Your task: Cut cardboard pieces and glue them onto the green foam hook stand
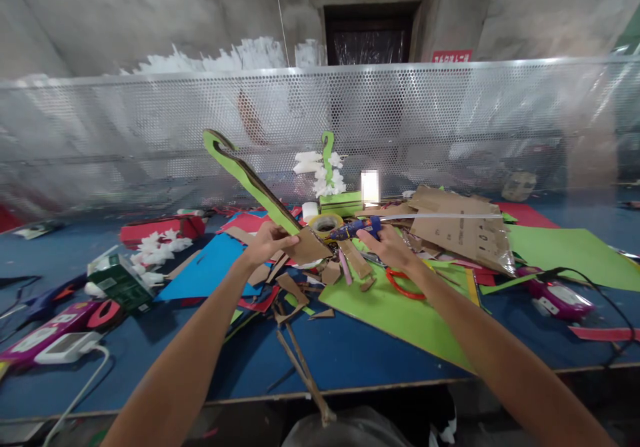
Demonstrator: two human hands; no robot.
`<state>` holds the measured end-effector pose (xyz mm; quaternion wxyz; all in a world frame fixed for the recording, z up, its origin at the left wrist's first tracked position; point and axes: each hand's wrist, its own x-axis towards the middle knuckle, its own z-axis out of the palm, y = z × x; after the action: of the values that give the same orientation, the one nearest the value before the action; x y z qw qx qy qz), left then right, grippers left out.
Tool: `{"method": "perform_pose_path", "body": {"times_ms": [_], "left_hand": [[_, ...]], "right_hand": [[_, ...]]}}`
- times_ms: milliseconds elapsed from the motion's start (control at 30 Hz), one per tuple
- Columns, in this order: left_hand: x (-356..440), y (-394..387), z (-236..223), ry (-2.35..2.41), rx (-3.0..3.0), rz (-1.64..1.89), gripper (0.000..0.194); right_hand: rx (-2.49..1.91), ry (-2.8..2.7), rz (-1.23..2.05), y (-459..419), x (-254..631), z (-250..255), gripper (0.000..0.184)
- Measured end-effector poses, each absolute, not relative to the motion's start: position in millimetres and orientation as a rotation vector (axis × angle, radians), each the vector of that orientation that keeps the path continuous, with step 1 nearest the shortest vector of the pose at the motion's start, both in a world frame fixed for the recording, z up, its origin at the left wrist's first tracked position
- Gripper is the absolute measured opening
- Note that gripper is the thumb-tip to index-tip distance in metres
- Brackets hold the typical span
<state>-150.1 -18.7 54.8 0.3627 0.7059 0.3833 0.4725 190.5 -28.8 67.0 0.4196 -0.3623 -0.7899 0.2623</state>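
Overall, a blue table [250,367] spans the view, backed by a perforated metal screen [190,120]. A green sheet [400,320] lies toward the front edge; a printed cardboard sheet [455,230] lies farther back, on the right. A green hook-shaped piece [245,180] slants above the middle of the table, crook uppermost and to the left, its lower end meeting a brown cardboard piece [307,247]. Hands found apart. Left hand [267,242]: thumb and fingers clamped on the brown cardboard piece, where it meets the hook. Right hand [390,247]: wrapped around a blue glue gun [356,227], nozzle directed at the brown cardboard piece; contact cannot be determined. Just behind the nozzle: a tape roll [326,222]
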Motion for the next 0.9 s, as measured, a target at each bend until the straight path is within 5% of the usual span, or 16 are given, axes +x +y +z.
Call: {"method": "perform_pose_path", "body": {"times_ms": [533, 900], "left_hand": [[-146, -23, 57, 1.029, 1.84, 1.116, 0.041], [-140, -25, 57, 1.004, 1.913, 1.067, 0.043]], "right_hand": [[-0.748, -1.929, 0.855, -32, 191, 64, 0.055], [-0.814, -1.966, 0.682, -34, 188, 67, 0.051]]}}
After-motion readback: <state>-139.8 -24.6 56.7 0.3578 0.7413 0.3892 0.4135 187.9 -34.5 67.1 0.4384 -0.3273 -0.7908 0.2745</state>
